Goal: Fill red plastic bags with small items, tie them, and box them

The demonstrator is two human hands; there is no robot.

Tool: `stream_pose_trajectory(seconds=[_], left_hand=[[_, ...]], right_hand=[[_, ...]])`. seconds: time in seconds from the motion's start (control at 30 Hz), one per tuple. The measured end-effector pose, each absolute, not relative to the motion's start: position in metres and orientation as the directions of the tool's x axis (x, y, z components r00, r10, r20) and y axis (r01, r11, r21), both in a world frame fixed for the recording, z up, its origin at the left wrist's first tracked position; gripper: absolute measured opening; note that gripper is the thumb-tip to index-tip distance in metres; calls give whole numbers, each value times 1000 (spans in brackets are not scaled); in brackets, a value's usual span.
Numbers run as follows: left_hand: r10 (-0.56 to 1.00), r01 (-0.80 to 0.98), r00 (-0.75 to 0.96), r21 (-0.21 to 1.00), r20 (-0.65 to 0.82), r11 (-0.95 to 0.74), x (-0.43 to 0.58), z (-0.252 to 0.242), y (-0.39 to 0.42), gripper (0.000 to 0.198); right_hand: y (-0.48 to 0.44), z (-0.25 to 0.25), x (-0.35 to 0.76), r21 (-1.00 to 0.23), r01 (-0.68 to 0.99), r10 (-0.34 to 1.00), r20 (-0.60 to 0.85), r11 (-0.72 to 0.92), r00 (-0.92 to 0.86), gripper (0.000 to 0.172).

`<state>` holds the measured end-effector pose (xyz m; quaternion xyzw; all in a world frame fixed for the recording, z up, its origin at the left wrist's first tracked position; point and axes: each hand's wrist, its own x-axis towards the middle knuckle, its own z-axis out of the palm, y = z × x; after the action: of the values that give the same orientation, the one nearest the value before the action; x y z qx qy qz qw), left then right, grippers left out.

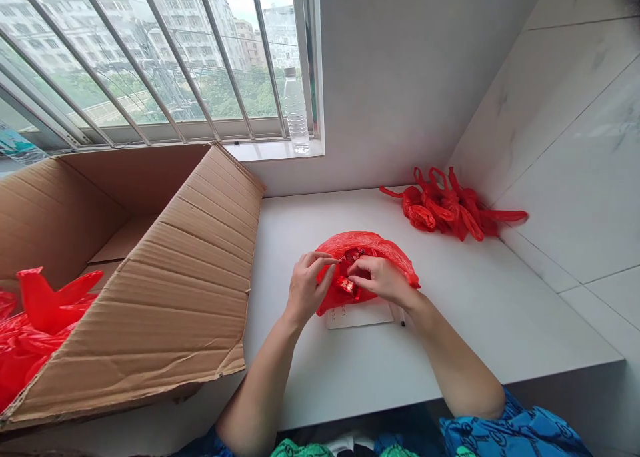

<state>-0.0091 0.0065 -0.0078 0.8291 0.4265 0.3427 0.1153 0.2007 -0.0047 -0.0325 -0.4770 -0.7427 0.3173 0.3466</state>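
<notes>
A red plastic bag [373, 239] lies spread open on the white counter, with several small shiny red-wrapped pieces [347, 285] inside its mouth. My left hand [309, 282] is at the bag's left side, thumb and fingers drawn close together at the opening; what they pinch is too small to make out. From the right, my right hand [383, 278] reaches over the bag, its bent fingers and thumb among the shiny pieces. Whatever sits between those fingertips is hidden. Partly under the bag is a white notepad [361, 316] with handwriting, and a pen [403, 320] is beside it.
On the left stands a large open cardboard box [165, 277] with red plastic bags [55, 317] in it. A pile of tied red bags [450, 207] rests at the counter's back right, by the tiled wall. A clear bottle [296, 114] stands on the sill of the barred window.
</notes>
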Motion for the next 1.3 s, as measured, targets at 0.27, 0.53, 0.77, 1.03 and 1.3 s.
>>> stream_pose_trajectory(seconds=[0.27, 0.53, 0.77, 1.03, 1.3], left_hand=[[799, 644, 398, 484, 451, -593, -9, -8, 6, 20], [818, 635, 366, 523, 444, -568, -10, -6, 7, 20], [826, 606, 239, 586, 511, -538, -13, -3, 7, 24], [952, 818, 195, 496, 236, -290, -47, 10, -48, 53], [971, 889, 178, 397, 156, -227, -45, -14, -68, 34]], right_hand=[[-10, -40, 186, -587, 739, 939, 125, 331, -321, 12], [2, -43, 187, -839, 420, 938, 307, 347, -161, 12], [-18, -10, 198, -840, 444, 949, 261, 313, -175, 10], [-94, 19, 260, -704, 669, 971, 177, 238, -159, 33], [-83, -12, 272, -409, 913, 905, 390, 3, 172, 60]])
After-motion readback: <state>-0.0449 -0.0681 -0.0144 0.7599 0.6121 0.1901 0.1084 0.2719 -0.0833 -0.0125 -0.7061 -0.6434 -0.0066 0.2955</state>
